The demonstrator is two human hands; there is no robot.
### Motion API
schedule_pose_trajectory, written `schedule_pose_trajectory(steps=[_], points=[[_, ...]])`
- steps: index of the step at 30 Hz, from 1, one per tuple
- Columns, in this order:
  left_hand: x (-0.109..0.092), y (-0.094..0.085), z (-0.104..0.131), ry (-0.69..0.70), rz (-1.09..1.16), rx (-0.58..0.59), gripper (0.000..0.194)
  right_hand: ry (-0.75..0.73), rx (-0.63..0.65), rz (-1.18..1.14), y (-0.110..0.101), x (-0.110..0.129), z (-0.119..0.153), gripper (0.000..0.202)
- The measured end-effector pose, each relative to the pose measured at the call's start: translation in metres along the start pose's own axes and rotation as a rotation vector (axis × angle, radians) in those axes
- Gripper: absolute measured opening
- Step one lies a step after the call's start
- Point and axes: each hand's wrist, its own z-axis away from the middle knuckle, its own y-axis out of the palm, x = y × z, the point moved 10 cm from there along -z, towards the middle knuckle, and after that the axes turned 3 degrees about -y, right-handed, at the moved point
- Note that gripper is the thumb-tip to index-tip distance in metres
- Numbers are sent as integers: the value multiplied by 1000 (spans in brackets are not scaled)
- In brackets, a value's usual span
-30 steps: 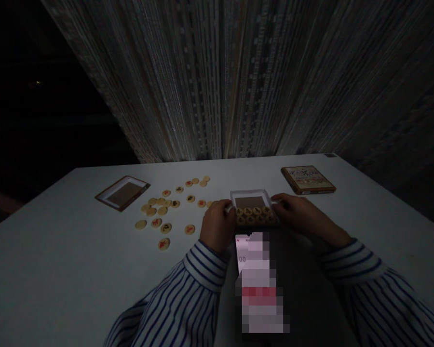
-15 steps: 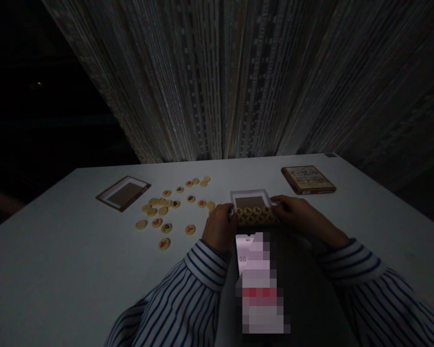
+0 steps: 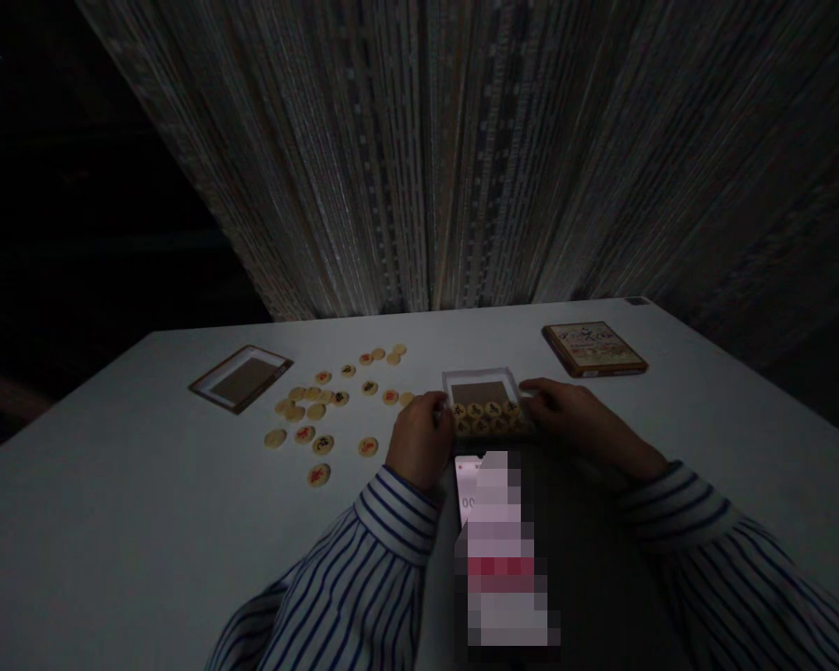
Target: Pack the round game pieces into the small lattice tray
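Observation:
A small open box (image 3: 486,376) with pale walls lies between my hands. Two rows of Chinese chess pieces (image 3: 493,409), marked in black, fill its near part; its far part shows bare brown bottom. My left hand (image 3: 419,440) is closed on the box's left side, fingers curled. At the right side, my right hand (image 3: 579,417) pinches the edge with thumb and fingertips. Left of the box, several loose chess pieces (image 3: 323,445) lie scattered, some with red or black characters up, others plain side up. The nearest loose piece (image 3: 406,400) is partly behind my left hand.
A box lid (image 3: 215,393), inner side up, lies at the far left of the white table (image 3: 146,522). A closed decorated box (image 3: 594,347) sits at the far right. Close to me is a lit phone (image 3: 470,480), partly blurred out. A string curtain (image 3: 405,158) hangs behind.
The box and both hands have shifted very slightly left. Both hands keep their places at the box's sides, and the scattered pieces lie as before.

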Motion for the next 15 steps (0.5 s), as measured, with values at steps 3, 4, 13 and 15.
schedule_pose_trajectory(steps=[3,4,13,15], points=[[3,-3,-1,-18,13,-13,26,-24,-12,11,0,1,0,35],[3,-2,-1,-20,15,-7,25,-30,-12,12,0,1,0,35],[2,2,1,-11,30,27,23,-27,-17,44,-1,7,1,37],[1,1,1,1,38,14,22,-30,-28,40,-1,6,1,36]])
